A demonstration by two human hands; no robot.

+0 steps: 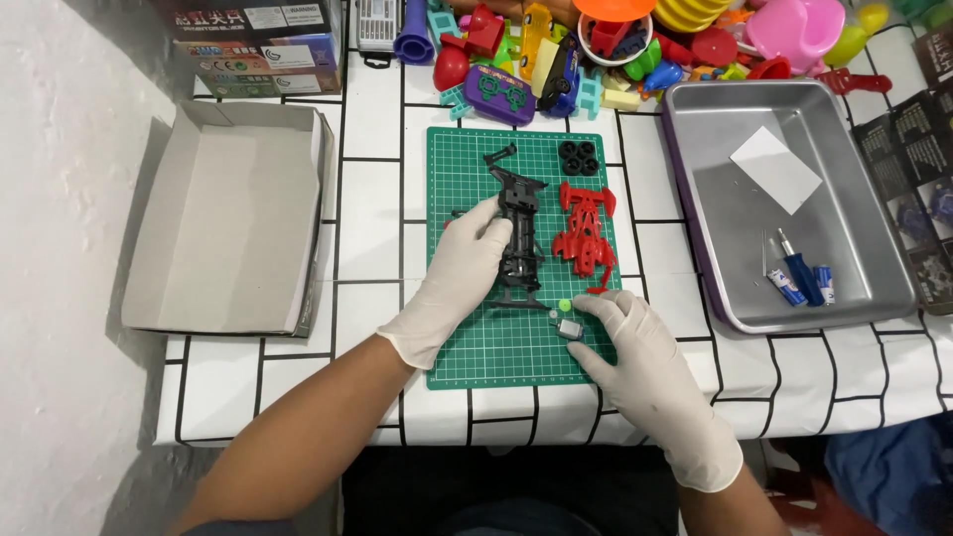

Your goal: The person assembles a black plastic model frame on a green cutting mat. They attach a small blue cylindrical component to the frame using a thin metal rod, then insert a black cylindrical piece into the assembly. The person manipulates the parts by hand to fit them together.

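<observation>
A black toy car chassis (519,233) lies lengthwise on a green cutting mat (467,337). My left hand (459,273), in a white glove, rests on the chassis's left side and holds it. My right hand (635,342), also gloved, pinches a small grey motor (568,328) with a green gear near the mat's lower right. A red car body shell (585,230) lies just right of the chassis. Several black wheels (579,157) and a small black part (499,155) sit at the mat's top.
An open cardboard box lid (233,223) lies at left. A metal tray (874,248) at right holds a white paper, a screwdriver and batteries. Colourful plastic toys (615,50) crowd the back edge. The table has a white grid-pattern cloth.
</observation>
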